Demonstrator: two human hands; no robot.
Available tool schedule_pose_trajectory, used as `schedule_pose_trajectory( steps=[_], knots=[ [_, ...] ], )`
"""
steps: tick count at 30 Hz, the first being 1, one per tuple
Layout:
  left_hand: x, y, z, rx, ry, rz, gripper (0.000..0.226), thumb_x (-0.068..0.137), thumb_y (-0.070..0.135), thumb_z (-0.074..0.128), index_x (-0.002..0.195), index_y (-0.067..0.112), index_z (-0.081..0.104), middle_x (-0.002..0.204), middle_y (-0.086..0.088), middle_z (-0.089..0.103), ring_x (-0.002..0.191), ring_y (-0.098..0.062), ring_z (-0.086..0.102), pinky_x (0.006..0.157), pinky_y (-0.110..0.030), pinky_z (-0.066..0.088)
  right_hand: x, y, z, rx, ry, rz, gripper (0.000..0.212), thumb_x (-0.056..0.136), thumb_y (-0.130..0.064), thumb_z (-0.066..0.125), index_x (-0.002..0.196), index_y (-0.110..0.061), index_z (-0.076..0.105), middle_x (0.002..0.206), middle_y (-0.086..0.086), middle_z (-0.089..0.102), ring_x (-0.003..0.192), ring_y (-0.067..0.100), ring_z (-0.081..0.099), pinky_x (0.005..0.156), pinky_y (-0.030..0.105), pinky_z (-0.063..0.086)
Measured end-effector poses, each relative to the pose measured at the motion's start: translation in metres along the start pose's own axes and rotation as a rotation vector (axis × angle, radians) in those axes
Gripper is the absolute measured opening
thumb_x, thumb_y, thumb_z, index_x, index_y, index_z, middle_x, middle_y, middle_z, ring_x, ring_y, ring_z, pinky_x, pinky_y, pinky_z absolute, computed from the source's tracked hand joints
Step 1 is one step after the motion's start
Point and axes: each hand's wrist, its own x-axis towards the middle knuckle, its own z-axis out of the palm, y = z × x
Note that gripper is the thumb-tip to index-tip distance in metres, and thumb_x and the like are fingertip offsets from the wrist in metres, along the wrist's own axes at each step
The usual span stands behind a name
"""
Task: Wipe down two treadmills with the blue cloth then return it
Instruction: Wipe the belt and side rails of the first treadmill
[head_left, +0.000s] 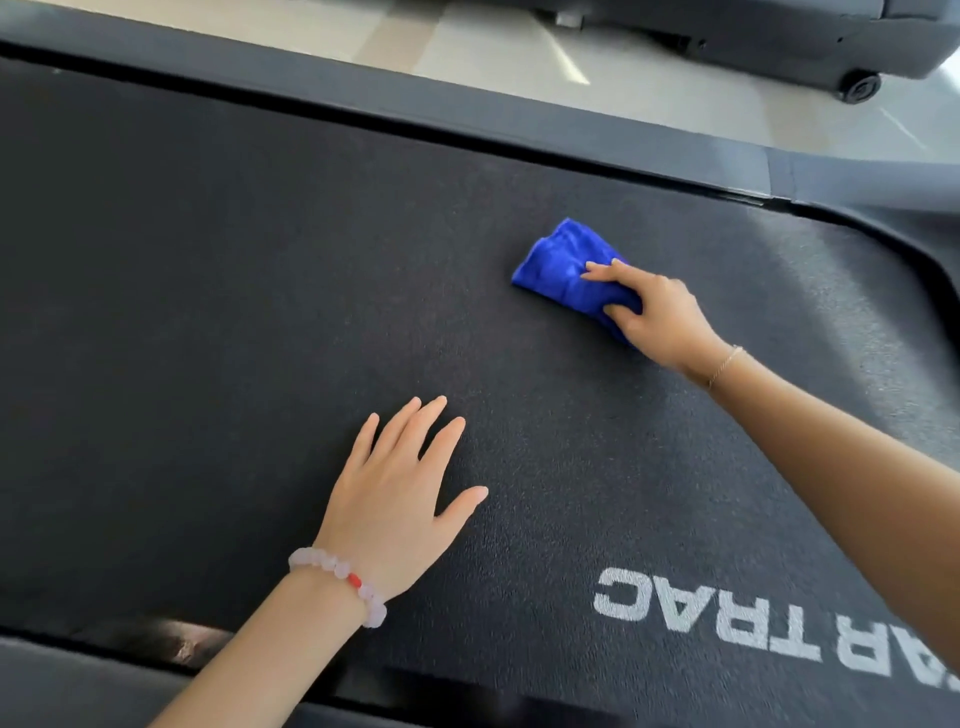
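Observation:
A black treadmill belt (218, 291) fills most of the view, with white lettering at the lower right. The bunched blue cloth (558, 260) lies on the belt right of centre. My right hand (657, 314) holds the cloth against the belt, thumb and fingers curled over its near end. My left hand (402, 493) rests flat on the belt nearer to me, fingers straight and spread, holding nothing. It wears a pale bead bracelet.
A grey side rail (415, 98) runs along the belt's far edge, and another rail (78, 686) borders the near edge. Beyond lies pale tiled floor (493, 47). The wheeled base of a second machine (810, 47) stands at the top right.

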Motion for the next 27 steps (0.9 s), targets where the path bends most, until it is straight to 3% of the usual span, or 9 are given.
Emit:
schedule_pose_trajectory(
  steps=[12,18,23,27],
  knots=[
    [-0.029,0.02,0.003,-0.043,0.019,0.069,0.066,0.083,0.058,0.03,0.12,0.013,0.062,0.133,-0.006,0.055,0.125,-0.027,0.05,0.1,-0.051,0.038,-0.157,-0.037,0.015,0.081,-0.015,-0.015,0.052,0.08,0.004,0.058,0.117,-0.032,0.06,0.129,-0.026,0.052,0.132,-0.002,0.035,0.105,0.031,0.036],
    [-0.05,0.028,0.004,-0.036,0.051,0.129,0.065,0.081,0.056,0.034,0.116,0.01,0.064,0.128,-0.009,0.059,0.119,-0.029,0.055,0.095,-0.054,0.042,-0.205,-0.052,0.022,0.088,0.015,-0.003,0.054,0.079,0.006,0.058,0.116,-0.033,0.06,0.126,-0.034,0.048,0.131,-0.006,0.035,0.101,0.021,0.036],
    [-0.068,0.031,0.008,-0.044,0.102,0.154,0.057,0.073,0.045,0.072,0.115,0.006,0.064,0.127,-0.013,0.059,0.117,-0.032,0.056,0.093,-0.056,0.042,-0.247,-0.066,0.029,0.079,0.037,0.0,0.052,0.079,0.006,0.059,0.116,-0.03,0.062,0.127,-0.029,0.051,0.13,-0.004,0.036,0.102,0.017,0.034],
    [-0.078,0.034,0.009,-0.044,0.12,0.17,0.057,0.068,0.038,0.077,0.113,0.005,0.065,0.125,-0.015,0.06,0.115,-0.033,0.057,0.091,-0.056,0.044,-0.275,-0.072,0.032,0.078,0.02,0.0,0.05,0.08,0.005,0.059,0.118,-0.029,0.061,0.129,-0.03,0.049,0.131,-0.004,0.035,0.107,0.017,0.03]
  ],
)
